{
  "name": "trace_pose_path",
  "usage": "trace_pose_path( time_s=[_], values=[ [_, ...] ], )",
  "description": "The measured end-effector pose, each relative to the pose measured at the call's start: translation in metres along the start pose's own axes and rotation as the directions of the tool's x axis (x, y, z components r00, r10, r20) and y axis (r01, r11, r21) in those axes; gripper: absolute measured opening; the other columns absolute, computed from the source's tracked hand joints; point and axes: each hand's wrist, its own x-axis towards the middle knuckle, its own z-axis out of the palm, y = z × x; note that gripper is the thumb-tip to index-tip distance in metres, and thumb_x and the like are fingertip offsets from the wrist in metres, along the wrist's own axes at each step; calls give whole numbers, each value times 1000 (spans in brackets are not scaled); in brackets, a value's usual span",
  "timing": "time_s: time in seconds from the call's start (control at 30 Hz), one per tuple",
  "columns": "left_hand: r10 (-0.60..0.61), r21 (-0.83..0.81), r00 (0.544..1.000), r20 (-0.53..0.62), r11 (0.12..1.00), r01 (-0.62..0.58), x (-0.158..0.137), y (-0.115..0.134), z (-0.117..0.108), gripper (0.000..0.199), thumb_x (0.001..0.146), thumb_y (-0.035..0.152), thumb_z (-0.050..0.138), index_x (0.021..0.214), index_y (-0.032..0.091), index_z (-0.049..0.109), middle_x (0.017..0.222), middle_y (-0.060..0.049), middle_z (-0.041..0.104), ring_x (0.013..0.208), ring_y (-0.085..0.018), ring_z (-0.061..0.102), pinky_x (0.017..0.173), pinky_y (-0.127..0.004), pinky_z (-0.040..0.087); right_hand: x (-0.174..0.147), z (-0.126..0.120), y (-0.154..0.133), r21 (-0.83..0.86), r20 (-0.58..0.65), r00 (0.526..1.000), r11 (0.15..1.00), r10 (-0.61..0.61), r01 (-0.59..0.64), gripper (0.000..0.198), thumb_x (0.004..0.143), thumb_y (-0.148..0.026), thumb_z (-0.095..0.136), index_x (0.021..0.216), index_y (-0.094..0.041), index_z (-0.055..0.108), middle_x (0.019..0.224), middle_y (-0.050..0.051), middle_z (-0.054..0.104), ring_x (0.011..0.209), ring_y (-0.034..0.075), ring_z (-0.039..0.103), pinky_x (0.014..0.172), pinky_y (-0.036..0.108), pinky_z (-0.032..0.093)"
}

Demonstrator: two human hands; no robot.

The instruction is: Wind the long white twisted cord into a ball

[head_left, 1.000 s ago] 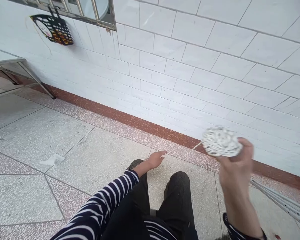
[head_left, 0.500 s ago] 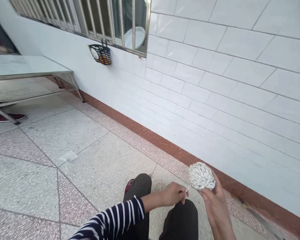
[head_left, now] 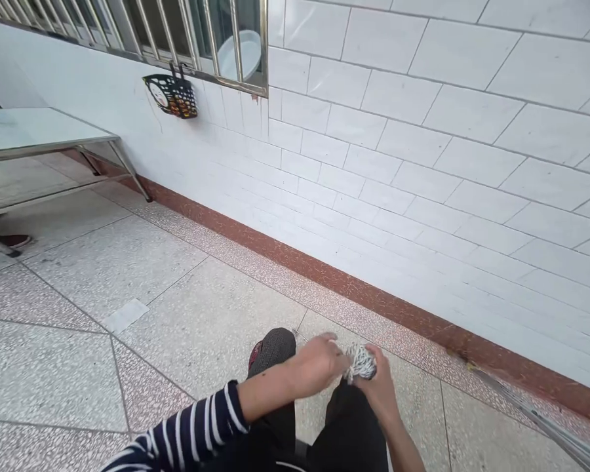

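Note:
A ball of white and grey yarn is above my knees in the head view. My right hand grips it from the right and below, with fingers wrapped round its side. My left hand comes in from the left. Its fingers are bent together against the yarn's near left side, where strands bunch up. The fingertips are partly hidden, so the exact strand between them does not show. Both hands sit close together over my right knee.
A white tiled wall with a red-brown skirting runs along the far side. A metal-legged table stands at the left, with a shoe beneath. A black basket hangs from the window bars. Thin metal rods lie at lower right.
The yarn ball has moved left and down with my right hand and is turned. My left hand, which held a strand end apart from the ball, now meets it. The view has shifted right.

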Motion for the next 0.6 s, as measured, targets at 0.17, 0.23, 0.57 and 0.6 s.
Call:
trace_pose_path(
  time_s=[0.17, 0.23, 0.57, 0.6],
  values=[
    [31, -33, 999, 42, 999, -29, 38, -38, 1, 19, 95, 14, 50, 86, 18, 66, 73, -3, 68, 71, -16, 62, 101, -33, 38, -43, 14, -3, 394, 275, 950, 884, 146, -250, 71, 56, -22, 68, 125, -24, 56, 115, 6, 67, 102, 29, 64, 79, 38, 54],
    [-14, -192, 998, 69, 981, 27, 45, -46, 10, 20, 96, 20, 51, 87, 20, 68, 80, -2, 71, 77, -16, 64, 92, -27, 41, -52, 7, -16, 529, 344, 926, 782, 156, -328, 78, 55, -18, 75, 130, -29, 54, 129, 5, 62, 112, 29, 60, 84, 38, 53],
    [-297, -675, 931, 212, 645, 359, 40, -42, 47, 26, 94, 23, 48, 90, 15, 72, 88, -3, 74, 83, -16, 65, 74, -21, 43, -59, -29, -66, 687, 374, 927, 664, 26, -296, 92, 59, -23, 85, 142, -38, 47, 146, 5, 51, 116, 32, 58, 77, 40, 57],
    [-306, -686, 925, 226, 624, 374, 38, -40, 51, 26, 93, 23, 48, 89, 15, 72, 87, -3, 74, 82, -16, 64, 74, -21, 43, -57, -32, -70, 702, 360, 933, 658, 4, -274, 92, 60, -28, 85, 143, -38, 46, 145, 6, 52, 118, 33, 58, 78, 42, 57]
  ],
)
